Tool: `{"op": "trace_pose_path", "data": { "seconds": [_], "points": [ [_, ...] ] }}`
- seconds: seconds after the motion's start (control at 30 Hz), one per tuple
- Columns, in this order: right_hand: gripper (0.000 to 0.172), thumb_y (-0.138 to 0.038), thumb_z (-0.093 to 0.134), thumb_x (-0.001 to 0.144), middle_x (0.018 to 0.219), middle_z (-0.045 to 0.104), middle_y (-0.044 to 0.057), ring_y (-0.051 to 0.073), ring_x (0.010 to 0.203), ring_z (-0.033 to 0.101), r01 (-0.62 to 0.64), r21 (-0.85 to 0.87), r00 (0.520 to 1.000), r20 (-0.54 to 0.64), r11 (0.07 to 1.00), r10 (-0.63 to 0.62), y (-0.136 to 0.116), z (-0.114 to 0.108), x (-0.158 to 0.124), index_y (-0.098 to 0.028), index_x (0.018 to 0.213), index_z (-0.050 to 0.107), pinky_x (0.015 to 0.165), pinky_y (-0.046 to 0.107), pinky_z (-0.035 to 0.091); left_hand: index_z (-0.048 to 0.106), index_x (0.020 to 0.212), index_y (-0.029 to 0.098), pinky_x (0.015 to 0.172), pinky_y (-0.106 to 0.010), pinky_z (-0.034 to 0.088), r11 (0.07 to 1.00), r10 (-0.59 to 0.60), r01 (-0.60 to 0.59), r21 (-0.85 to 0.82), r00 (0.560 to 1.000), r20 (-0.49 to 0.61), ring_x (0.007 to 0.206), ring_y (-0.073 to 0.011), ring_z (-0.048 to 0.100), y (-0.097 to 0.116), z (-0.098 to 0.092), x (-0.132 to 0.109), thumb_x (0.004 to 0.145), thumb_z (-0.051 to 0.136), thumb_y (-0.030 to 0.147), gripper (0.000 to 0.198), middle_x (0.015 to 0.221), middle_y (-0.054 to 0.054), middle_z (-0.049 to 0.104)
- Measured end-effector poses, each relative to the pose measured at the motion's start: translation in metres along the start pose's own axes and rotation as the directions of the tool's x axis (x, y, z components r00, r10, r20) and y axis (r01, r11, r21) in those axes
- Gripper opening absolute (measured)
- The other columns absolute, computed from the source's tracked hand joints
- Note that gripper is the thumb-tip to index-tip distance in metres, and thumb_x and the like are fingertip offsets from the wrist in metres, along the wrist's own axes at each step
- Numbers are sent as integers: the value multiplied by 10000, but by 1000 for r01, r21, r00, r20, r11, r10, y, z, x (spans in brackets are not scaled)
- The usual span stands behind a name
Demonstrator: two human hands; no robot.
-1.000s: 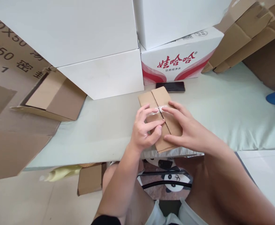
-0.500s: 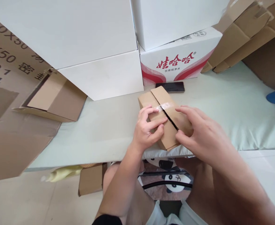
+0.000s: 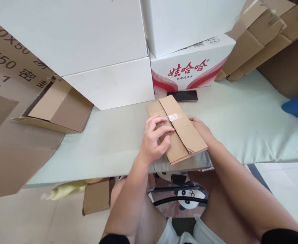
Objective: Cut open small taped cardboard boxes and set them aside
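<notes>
A flat brown cardboard box lies slantwise at the bench's front edge. Its top flaps meet at a dark seam, bridged by a strip of clear tape. My left hand rests on the left flap with fingers apart and bent, their tips by the seam and the tape. At the box's right side is my right hand, gripping along that edge; most of its fingers are hidden behind the raised right part of the box.
Behind the box lies a black phone, against a white-and-red water carton. Large white boxes stack at the back left. An opened cardboard box stands left, folded cardboard right. A blue object is at the far right.
My right hand has gone from the top of the right flap to the box's right side, mostly out of sight. The right flap now sits over the seam. My left hand stays on top.
</notes>
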State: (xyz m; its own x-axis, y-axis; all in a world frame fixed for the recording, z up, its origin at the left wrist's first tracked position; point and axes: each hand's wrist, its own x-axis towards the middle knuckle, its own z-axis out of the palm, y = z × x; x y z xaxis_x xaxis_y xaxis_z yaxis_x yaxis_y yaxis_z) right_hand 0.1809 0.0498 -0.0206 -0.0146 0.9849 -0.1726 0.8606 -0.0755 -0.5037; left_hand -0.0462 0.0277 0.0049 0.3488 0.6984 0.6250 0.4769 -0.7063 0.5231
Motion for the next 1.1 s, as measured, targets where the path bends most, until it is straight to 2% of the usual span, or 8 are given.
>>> {"op": "trace_pose_path", "data": {
  "seconds": [0.27,0.43,0.53,0.6,0.67,0.73,0.93,1.1],
  "points": [
    [375,-399,598,883,1192,702,161,288,1018,678,-30,-74,1000,-8,997,30,-10,-5,3,-210,1200,662,746,340,470,736,1003,235,1164,-563,437,999,-27,27,19,999,33,1305,-288,523,-2,-5,-2,906,530,242,228,1241,-97,619],
    [89,-294,639,795,830,735,133,287,832,697,-83,-15,994,-66,996,81,-3,-9,-6,-212,813,669,711,367,473,737,1023,244,1159,-571,438,1000,-20,20,-3,1000,21,1303,-295,518,-3,-3,-2,894,540,234,235,1241,-94,618],
    [210,-282,535,830,844,739,100,239,777,703,-133,151,972,-172,980,158,0,-13,-8,-200,1003,624,688,359,513,736,1035,250,1159,-579,434,1000,-28,28,1,999,29,1303,-298,516,-2,-2,-1,892,535,230,248,1248,-93,616],
    [322,-308,511,846,869,735,51,184,695,686,-63,488,941,-262,871,215,-1,-18,-8,-215,1154,513,650,329,537,735,1039,245,1157,-570,438,1000,-17,17,2,999,36,1307,-295,514,-2,-2,-1,893,534,223,249,1248,-96,613],
    [369,-354,571,831,890,722,-5,136,597,643,86,782,916,-305,618,259,-5,-21,-9,-267,1154,415,575,285,527,734,1035,242,1157,-562,443,1000,-13,12,10,999,43,1313,-291,513,-2,-2,-1,898,532,225,245,1243,-97,612],
    [388,-392,633,809,924,705,-44,98,497,579,156,886,929,-283,437,241,-10,-22,-11,-301,1084,375,467,239,458,734,1023,240,1159,-560,444,1000,-16,16,16,999,41,1316,-290,513,-2,-2,-1,906,528,235,238,1237,-98,612],
    [211,-355,591,796,827,607,-56,53,384,424,150,914,974,-202,378,102,-24,-29,-25,-265,939,464,349,214,270,736,1018,228,1172,-548,433,1000,-19,19,-1,999,26,1306,-281,516,-1,-1,-1,909,531,227,232,1239,-100,608],
    [403,-280,451,777,1115,685,41,158,709,675,243,910,961,-274,336,46,-25,-51,-44,-336,1165,544,619,346,566,744,1016,236,1181,-563,417,998,-50,48,26,998,47,1331,-297,504,3,2,0,914,527,254,240,1257,-101,614]
  ]
}}
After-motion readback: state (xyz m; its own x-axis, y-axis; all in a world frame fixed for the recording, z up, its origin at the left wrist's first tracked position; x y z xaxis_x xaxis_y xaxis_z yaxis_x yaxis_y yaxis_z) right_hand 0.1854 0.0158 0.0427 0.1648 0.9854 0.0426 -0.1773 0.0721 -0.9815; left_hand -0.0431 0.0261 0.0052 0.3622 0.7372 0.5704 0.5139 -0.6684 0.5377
